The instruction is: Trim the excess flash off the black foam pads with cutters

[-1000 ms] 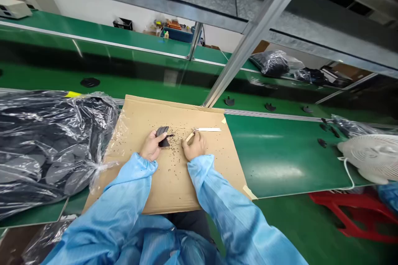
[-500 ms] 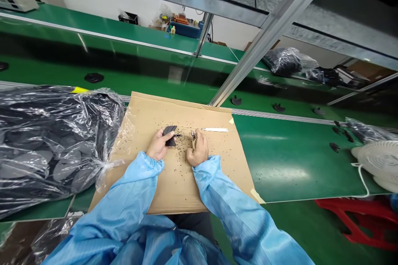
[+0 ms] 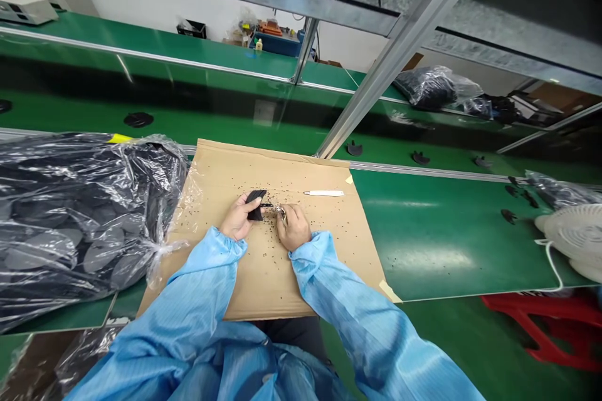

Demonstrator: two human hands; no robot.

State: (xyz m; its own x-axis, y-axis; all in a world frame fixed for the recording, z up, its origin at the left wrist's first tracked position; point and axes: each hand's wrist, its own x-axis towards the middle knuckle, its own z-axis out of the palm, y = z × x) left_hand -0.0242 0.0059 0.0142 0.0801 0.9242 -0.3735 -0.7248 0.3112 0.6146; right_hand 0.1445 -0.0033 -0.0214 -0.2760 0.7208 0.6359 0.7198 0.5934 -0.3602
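Note:
My left hand (image 3: 236, 219) grips a black curved part (image 3: 256, 205) above the cardboard sheet (image 3: 254, 282). From that part a thin dark piece sticks out to the right. My right hand (image 3: 294, 227) is closed round a small shiny metal tool (image 3: 281, 210), whose tip meets the thin piece; the tool's exact shape is mostly hidden by the fingers. Many tiny black bits are scattered over the cardboard below and around both hands. A white, slim cutter-like tool (image 3: 324, 193) lies on the cardboard beyond my right hand.
A large plastic bag of black parts (image 3: 84, 225) lies at the left, against the cardboard. Black parts (image 3: 354, 148) rest on the green belt behind. A metal post (image 3: 371, 91) rises behind the cardboard. At the right are a white fan (image 3: 576, 235) and a red stool (image 3: 531, 326).
My right hand has moved left with the metal tool, which now meets the thin piece on the black part. My left hand has hardly moved.

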